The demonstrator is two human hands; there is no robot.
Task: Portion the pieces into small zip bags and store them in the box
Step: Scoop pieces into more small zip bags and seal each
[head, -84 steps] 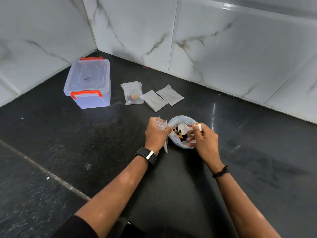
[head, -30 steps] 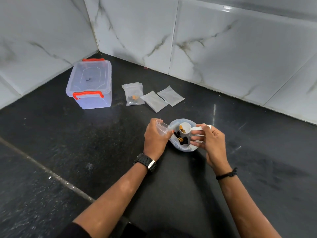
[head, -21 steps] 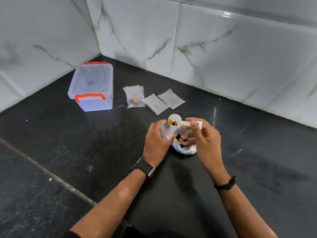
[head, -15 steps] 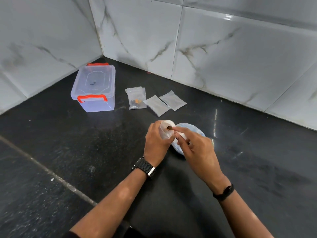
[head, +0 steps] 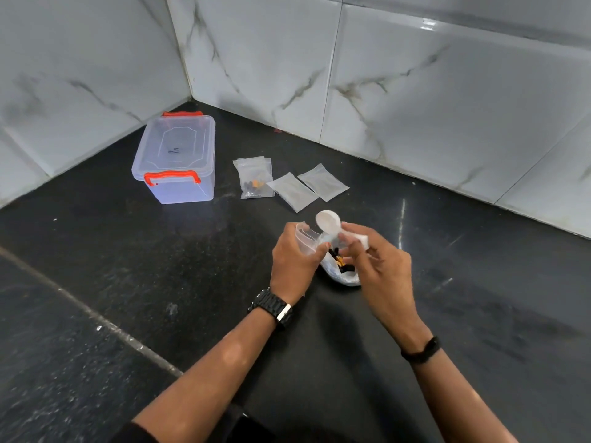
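Note:
My left hand (head: 292, 260) grips a small clear zip bag (head: 305, 236) with its mouth open upward. My right hand (head: 380, 266) pinches the handle of a white scoop (head: 329, 222), whose bowl is raised and tilted over the bag's mouth and looks empty. Between my hands a larger clear bag (head: 339, 271) of black and orange pieces lies on the counter. A filled zip bag (head: 255, 180) and two flat empty zip bags (head: 292, 191) (head: 323, 181) lie further back. The clear storage box (head: 177, 158) with orange latches stands closed at the back left.
The dark stone counter (head: 160, 282) meets white marble-tiled walls (head: 415, 91) in a corner behind the box. A pale seam (head: 96, 318) crosses the counter at the left. A watch is on my left wrist and a black band on my right.
My right hand lifted the scoop with pieces out of the large bag, tipped it into the small bag held by my left hand, and now holds it raised and empty.

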